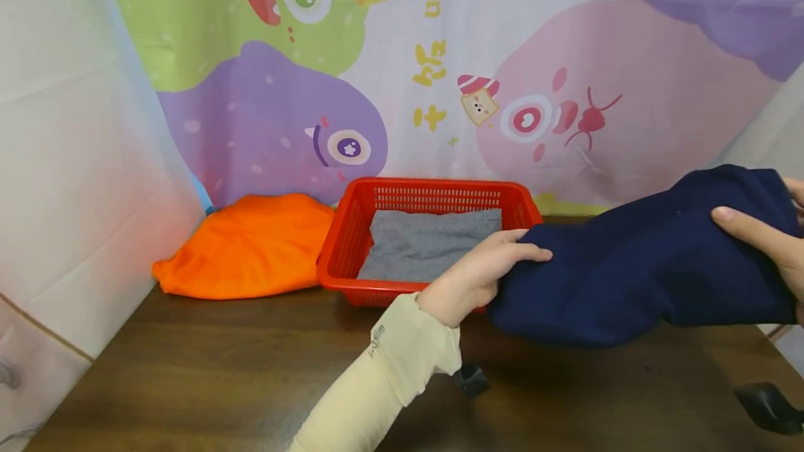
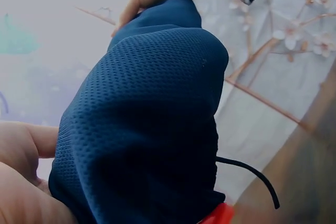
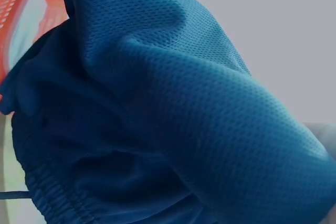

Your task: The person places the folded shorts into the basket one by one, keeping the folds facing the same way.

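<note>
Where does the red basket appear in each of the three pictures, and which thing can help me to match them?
Head: the red basket is near the middle, its right side partly covered by the navy cloth.
Left wrist: only a small red piece at the bottom edge, right of centre, probably its rim.
Right wrist: part of it in the upper left corner.
Shared landmark: the navy cloth, large in all three.

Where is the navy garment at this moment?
In the head view, the navy garment is on the right side, held above the brown table between the left hand and the right hand, just right of the red basket.
</note>
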`<act>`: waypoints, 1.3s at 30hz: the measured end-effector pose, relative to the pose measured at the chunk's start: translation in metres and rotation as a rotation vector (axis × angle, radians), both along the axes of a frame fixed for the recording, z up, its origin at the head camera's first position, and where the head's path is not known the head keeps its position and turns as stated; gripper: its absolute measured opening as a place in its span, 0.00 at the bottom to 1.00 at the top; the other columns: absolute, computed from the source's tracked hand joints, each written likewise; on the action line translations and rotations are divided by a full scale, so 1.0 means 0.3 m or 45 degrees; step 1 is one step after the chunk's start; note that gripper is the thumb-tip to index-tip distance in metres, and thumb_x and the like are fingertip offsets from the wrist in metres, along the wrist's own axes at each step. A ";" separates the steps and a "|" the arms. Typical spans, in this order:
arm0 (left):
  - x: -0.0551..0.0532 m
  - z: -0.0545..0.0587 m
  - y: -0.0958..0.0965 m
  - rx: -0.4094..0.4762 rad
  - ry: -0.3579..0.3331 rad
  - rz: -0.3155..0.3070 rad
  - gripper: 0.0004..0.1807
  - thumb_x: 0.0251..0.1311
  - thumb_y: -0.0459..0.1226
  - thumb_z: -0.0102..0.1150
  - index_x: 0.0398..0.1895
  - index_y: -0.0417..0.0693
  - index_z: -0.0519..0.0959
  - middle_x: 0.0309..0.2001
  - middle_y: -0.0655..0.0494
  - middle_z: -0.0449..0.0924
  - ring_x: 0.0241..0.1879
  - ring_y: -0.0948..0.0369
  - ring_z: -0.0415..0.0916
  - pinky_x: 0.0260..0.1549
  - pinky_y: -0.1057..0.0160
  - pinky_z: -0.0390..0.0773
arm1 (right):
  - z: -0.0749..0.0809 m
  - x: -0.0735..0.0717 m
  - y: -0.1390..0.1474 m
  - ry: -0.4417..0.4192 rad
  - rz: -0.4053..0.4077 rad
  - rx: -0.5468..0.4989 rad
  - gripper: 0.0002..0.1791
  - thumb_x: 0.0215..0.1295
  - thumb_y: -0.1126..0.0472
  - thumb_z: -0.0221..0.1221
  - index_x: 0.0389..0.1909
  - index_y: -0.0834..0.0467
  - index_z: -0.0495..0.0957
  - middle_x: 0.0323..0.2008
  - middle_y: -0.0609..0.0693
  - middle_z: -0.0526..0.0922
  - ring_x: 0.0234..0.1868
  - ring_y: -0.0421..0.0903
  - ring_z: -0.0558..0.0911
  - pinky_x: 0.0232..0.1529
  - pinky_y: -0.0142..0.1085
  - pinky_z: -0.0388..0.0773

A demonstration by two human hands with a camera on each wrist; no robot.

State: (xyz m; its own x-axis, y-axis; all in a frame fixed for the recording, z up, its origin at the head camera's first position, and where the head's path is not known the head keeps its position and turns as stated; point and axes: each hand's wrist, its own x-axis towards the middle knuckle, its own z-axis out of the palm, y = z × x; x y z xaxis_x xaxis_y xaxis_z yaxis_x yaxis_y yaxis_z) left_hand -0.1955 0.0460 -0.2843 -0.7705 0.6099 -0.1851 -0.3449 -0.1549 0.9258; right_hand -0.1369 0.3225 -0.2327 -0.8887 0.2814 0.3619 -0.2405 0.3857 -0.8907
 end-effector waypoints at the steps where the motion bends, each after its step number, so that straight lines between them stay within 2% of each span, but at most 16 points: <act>1: -0.003 0.005 -0.009 0.008 0.007 0.006 0.15 0.58 0.34 0.53 0.50 0.46 0.75 0.37 0.57 0.78 0.32 0.62 0.75 0.36 0.66 0.75 | 0.006 0.000 -0.014 0.025 0.066 -0.109 0.23 0.56 0.70 0.58 0.48 0.41 0.69 0.31 0.31 0.77 0.19 0.30 0.78 0.17 0.23 0.72; 4: -0.011 0.020 -0.034 0.035 0.023 0.035 0.17 0.58 0.35 0.52 0.51 0.45 0.74 0.41 0.56 0.78 0.36 0.61 0.74 0.41 0.64 0.74 | 0.017 -0.002 -0.055 0.102 0.214 -0.330 0.21 0.56 0.74 0.57 0.47 0.49 0.71 0.29 0.37 0.82 0.19 0.35 0.80 0.16 0.25 0.73; 7: -0.017 0.032 -0.055 0.056 0.036 0.061 0.17 0.58 0.35 0.52 0.52 0.45 0.73 0.43 0.56 0.77 0.37 0.61 0.74 0.42 0.63 0.73 | 0.024 -0.007 -0.082 0.155 0.326 -0.478 0.18 0.57 0.76 0.54 0.45 0.55 0.72 0.27 0.42 0.84 0.18 0.39 0.81 0.15 0.27 0.74; 11: -0.023 0.037 -0.071 0.084 0.048 0.070 0.16 0.59 0.35 0.52 0.51 0.43 0.73 0.41 0.56 0.76 0.36 0.60 0.74 0.40 0.64 0.74 | 0.026 -0.013 -0.100 0.192 0.366 -0.482 0.17 0.57 0.77 0.53 0.44 0.57 0.73 0.27 0.45 0.84 0.18 0.40 0.82 0.15 0.28 0.75; 15: -0.032 0.040 -0.084 0.091 0.073 0.073 0.18 0.60 0.34 0.51 0.54 0.43 0.71 0.43 0.55 0.76 0.36 0.61 0.74 0.41 0.64 0.74 | 0.026 -0.024 -0.112 0.172 0.398 -0.487 0.17 0.59 0.76 0.53 0.47 0.58 0.70 0.28 0.45 0.84 0.18 0.41 0.82 0.15 0.29 0.75; 22: -0.048 0.042 -0.125 0.089 0.067 0.130 0.23 0.60 0.34 0.51 0.61 0.46 0.67 0.54 0.50 0.74 0.40 0.61 0.75 0.50 0.59 0.73 | 0.025 -0.053 -0.141 0.026 0.435 -0.607 0.20 0.59 0.73 0.55 0.52 0.56 0.66 0.31 0.45 0.84 0.22 0.43 0.83 0.18 0.34 0.78; 27: -0.057 0.037 -0.148 0.121 0.084 0.150 0.23 0.61 0.33 0.50 0.61 0.45 0.66 0.56 0.50 0.72 0.43 0.60 0.74 0.53 0.58 0.70 | 0.015 -0.077 -0.156 -0.033 0.454 -0.652 0.22 0.58 0.71 0.56 0.53 0.56 0.64 0.31 0.46 0.83 0.22 0.43 0.83 0.19 0.36 0.78; 32: -0.068 0.041 -0.169 0.154 0.124 0.183 0.21 0.62 0.32 0.49 0.59 0.41 0.68 0.48 0.52 0.75 0.40 0.61 0.74 0.47 0.62 0.73 | 0.009 -0.106 -0.180 -0.044 0.475 -0.675 0.21 0.58 0.71 0.57 0.51 0.57 0.65 0.30 0.46 0.84 0.22 0.43 0.83 0.19 0.35 0.78; 36: -0.077 0.048 -0.196 0.171 0.132 0.222 0.14 0.62 0.32 0.48 0.50 0.40 0.71 0.37 0.57 0.76 0.34 0.62 0.75 0.37 0.66 0.74 | 0.004 -0.130 -0.195 -0.073 0.545 -0.757 0.19 0.59 0.71 0.56 0.50 0.57 0.66 0.29 0.47 0.84 0.22 0.44 0.83 0.20 0.36 0.79; 39: -0.085 0.054 -0.220 0.178 0.120 0.247 0.09 0.63 0.32 0.48 0.45 0.42 0.72 0.33 0.58 0.78 0.30 0.63 0.75 0.35 0.67 0.75 | -0.001 -0.149 -0.209 -0.108 0.569 -0.784 0.16 0.59 0.70 0.56 0.48 0.56 0.69 0.29 0.47 0.83 0.23 0.44 0.83 0.21 0.35 0.79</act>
